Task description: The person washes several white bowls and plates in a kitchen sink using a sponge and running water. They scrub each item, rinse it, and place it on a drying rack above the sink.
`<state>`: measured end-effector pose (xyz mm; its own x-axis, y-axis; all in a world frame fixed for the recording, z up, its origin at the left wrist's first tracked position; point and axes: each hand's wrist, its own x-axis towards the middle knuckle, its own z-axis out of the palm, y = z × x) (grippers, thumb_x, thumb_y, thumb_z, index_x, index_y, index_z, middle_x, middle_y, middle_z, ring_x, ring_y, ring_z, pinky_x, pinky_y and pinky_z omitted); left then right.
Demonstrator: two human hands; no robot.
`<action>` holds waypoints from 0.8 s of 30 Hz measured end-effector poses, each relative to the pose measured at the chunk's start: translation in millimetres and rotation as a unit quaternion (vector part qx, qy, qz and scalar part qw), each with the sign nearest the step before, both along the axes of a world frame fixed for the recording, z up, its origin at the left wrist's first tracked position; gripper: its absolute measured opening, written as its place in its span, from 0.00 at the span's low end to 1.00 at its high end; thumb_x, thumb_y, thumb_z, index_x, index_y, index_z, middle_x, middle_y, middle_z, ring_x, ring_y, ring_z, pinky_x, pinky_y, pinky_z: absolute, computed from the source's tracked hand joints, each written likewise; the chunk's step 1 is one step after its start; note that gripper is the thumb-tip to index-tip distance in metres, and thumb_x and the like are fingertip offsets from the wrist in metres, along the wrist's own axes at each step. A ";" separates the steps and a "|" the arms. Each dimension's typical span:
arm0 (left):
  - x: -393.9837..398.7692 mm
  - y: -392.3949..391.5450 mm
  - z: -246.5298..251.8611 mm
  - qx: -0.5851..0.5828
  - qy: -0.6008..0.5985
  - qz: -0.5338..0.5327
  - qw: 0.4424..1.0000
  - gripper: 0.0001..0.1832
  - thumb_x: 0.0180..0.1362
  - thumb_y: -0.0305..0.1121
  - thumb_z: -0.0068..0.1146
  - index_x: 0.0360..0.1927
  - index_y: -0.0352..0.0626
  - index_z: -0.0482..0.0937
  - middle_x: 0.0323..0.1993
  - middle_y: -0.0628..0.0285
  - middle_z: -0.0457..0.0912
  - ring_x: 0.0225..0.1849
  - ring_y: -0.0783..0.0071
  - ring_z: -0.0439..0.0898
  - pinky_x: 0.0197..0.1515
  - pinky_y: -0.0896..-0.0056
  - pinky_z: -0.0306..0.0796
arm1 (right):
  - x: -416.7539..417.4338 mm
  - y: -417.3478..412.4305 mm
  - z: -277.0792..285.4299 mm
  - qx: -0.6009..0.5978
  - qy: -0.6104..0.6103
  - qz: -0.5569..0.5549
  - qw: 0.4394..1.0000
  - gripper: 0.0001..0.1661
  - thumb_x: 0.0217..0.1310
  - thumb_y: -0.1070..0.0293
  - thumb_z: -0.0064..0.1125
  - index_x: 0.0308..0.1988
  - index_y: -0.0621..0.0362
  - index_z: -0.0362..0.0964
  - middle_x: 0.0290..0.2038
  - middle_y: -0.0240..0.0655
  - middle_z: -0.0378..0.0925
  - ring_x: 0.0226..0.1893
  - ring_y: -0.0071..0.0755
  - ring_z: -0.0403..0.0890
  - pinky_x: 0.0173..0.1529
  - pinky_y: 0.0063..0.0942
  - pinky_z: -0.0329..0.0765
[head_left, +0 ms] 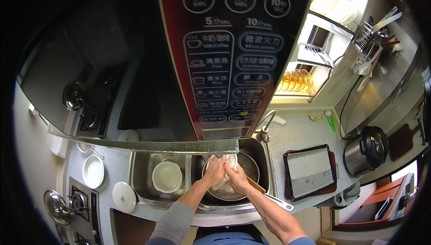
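Note:
Both of my hands are over the right basin [267, 177] of a steel double sink. My right hand [237, 177] grips a white item [232, 160], thumb uppermost; its shape is partly covered, so I cannot tell whether it is a dish, a cloth or both. My left hand [215, 173] lies against the same item with fingers stretched forward. Below them sits a large round metal pan [251, 167], its handle [279, 202] crossing the front right rim. A brown wooden piece [256, 184] lies by my right wrist.
A microwave [215, 76] overhangs the sink's back. The left basin holds a white pot [167, 177]. Left are a white lid [124, 197], a white bowl [93, 172] and a gas stove [82, 204]. Right are a faucet [264, 135], a baking tray [310, 172] and an electric pressure cooker [365, 152].

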<state>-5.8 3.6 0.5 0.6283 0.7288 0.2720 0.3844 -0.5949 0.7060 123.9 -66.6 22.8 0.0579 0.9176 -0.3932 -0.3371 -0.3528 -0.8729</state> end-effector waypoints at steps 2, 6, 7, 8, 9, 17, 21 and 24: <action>1.5 1.1 1.9 -0.056 -0.024 -0.050 0.997 0.29 0.67 0.31 0.37 0.71 0.35 0.58 0.72 0.43 0.55 0.75 0.48 0.52 0.75 0.55 0.44 | 8.6 3.9 16.3 -0.017 0.027 0.043 0.999 0.29 0.70 0.44 0.49 0.60 0.52 0.64 0.51 0.34 0.76 0.51 0.33 0.77 0.42 0.41 0.83; 18.4 -20.9 22.8 0.007 -0.111 -0.100 0.989 0.30 0.64 0.29 0.46 0.70 0.36 0.60 0.70 0.45 0.61 0.73 0.49 0.57 0.73 0.50 0.50 | 14.7 10.7 0.4 0.018 0.255 -0.073 0.964 0.35 0.71 0.37 0.38 0.57 0.58 0.66 0.52 0.42 0.76 0.51 0.40 0.79 0.59 0.37 0.75; 18.8 -31.4 35.7 -0.004 -0.120 -0.108 0.987 0.30 0.64 0.30 0.48 0.70 0.36 0.61 0.70 0.45 0.60 0.73 0.50 0.58 0.73 0.51 0.50 | 13.3 10.1 -5.1 0.043 0.250 -0.084 0.964 0.35 0.71 0.38 0.38 0.56 0.58 0.66 0.52 0.42 0.76 0.51 0.39 0.79 0.59 0.37 0.75; 16.5 -26.7 32.7 0.017 -0.096 -0.127 0.987 0.29 0.65 0.32 0.46 0.70 0.37 0.60 0.70 0.45 0.60 0.72 0.49 0.58 0.72 0.50 0.51 | 13.1 9.4 -10.6 0.067 0.244 -0.096 0.963 0.35 0.72 0.39 0.38 0.56 0.59 0.66 0.52 0.42 0.76 0.51 0.38 0.79 0.59 0.36 0.75; 10.6 -20.0 29.4 0.038 -0.071 -0.141 0.987 0.29 0.66 0.34 0.45 0.70 0.38 0.60 0.71 0.44 0.60 0.72 0.49 0.59 0.71 0.50 0.52 | 9.9 8.7 -13.1 0.090 0.238 -0.103 0.962 0.34 0.72 0.39 0.38 0.56 0.60 0.66 0.51 0.42 0.76 0.51 0.37 0.79 0.59 0.35 0.75; -6.6 3.8 29.8 0.011 0.131 -0.012 0.991 0.29 0.70 0.42 0.37 0.71 0.41 0.59 0.70 0.42 0.58 0.70 0.44 0.58 0.70 0.46 0.49 | -33.5 1.2 -2.4 0.113 0.115 -0.279 0.947 0.23 0.71 0.59 0.55 0.58 0.61 0.68 0.50 0.34 0.77 0.49 0.27 0.78 0.54 0.27 0.74; 6.4 -20.7 23.8 0.029 0.119 0.015 0.992 0.30 0.69 0.41 0.38 0.73 0.48 0.56 0.68 0.41 0.60 0.69 0.45 0.58 0.70 0.45 0.49 | -18.1 2.6 -13.4 0.104 0.132 -0.200 0.965 0.28 0.74 0.50 0.46 0.60 0.59 0.65 0.53 0.35 0.76 0.52 0.31 0.77 0.57 0.33 0.73; 9.9 -6.9 33.3 0.007 0.097 -0.064 0.993 0.30 0.68 0.40 0.42 0.73 0.46 0.57 0.73 0.42 0.52 0.76 0.48 0.48 0.72 0.48 0.46 | -7.4 11.7 -12.6 0.068 0.229 -0.155 0.959 0.28 0.74 0.48 0.43 0.61 0.57 0.65 0.55 0.34 0.75 0.55 0.33 0.76 0.60 0.34 0.72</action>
